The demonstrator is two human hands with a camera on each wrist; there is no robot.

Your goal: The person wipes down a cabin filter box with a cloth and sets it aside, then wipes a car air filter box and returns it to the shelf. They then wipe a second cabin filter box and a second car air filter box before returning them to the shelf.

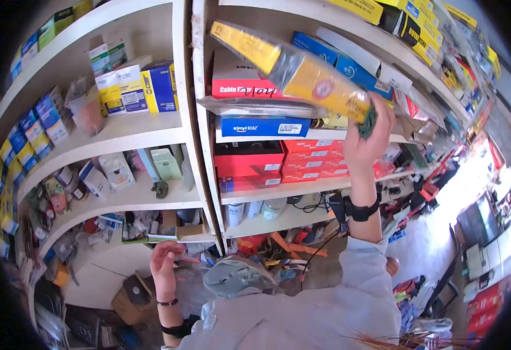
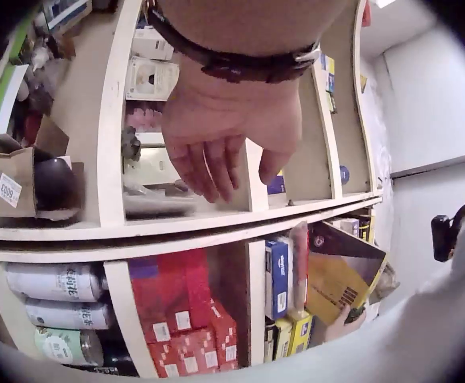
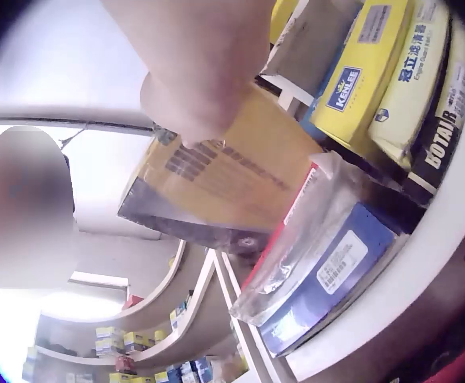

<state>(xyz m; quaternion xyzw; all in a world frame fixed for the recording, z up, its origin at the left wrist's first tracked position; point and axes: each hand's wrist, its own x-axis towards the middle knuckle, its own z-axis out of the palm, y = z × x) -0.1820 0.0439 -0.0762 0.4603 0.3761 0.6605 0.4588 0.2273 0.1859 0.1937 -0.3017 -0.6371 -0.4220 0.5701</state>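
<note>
In the head view my right hand (image 1: 367,149) is raised to the upper right shelf and grips the near end of a long yellow-and-black box (image 1: 319,84) wrapped in clear plastic. A crumpled dark green cloth-like piece (image 1: 368,123) sits under the same fingers. The box tilts over a plastic-wrapped flat packet (image 1: 261,107) and a blue xinyi box (image 1: 264,126); in the right wrist view the yellow box (image 3: 232,171) overlaps that packet. Low in front of the shelves, my left hand (image 1: 163,268) hangs with loose fingers and holds nothing, as the left wrist view shows.
Red boxes (image 1: 314,160) are stacked one shelf lower, with white cans (image 1: 235,214) beneath. A white upright (image 1: 200,116) divides the right shelves from the curved left ones, which carry blue and yellow boxes (image 1: 159,87). Loose goods clutter the floor at right.
</note>
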